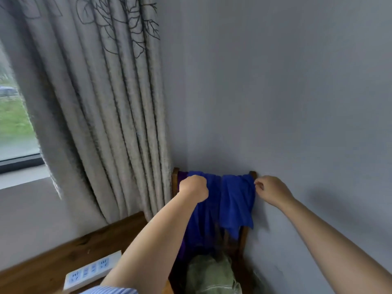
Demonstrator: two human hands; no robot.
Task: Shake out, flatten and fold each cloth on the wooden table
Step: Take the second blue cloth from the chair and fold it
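Observation:
A blue cloth [234,200] hangs bunched over the top rail of a wooden chair [244,236] that stands against the wall. My left hand [194,187] grips the cloth's upper left part in a fist. At the cloth's upper right edge, by the chair post, my right hand [272,190] pinches the fabric. A purple cloth [182,177] peeks out behind the blue one on the left. On the chair seat below lies a pale green cloth [212,274].
A wooden table [70,253] runs along the lower left with a white power strip [91,271] on it. A grey patterned curtain [101,115] hangs beside the chair, a window [12,115] at far left. The grey wall [297,102] is right behind the chair.

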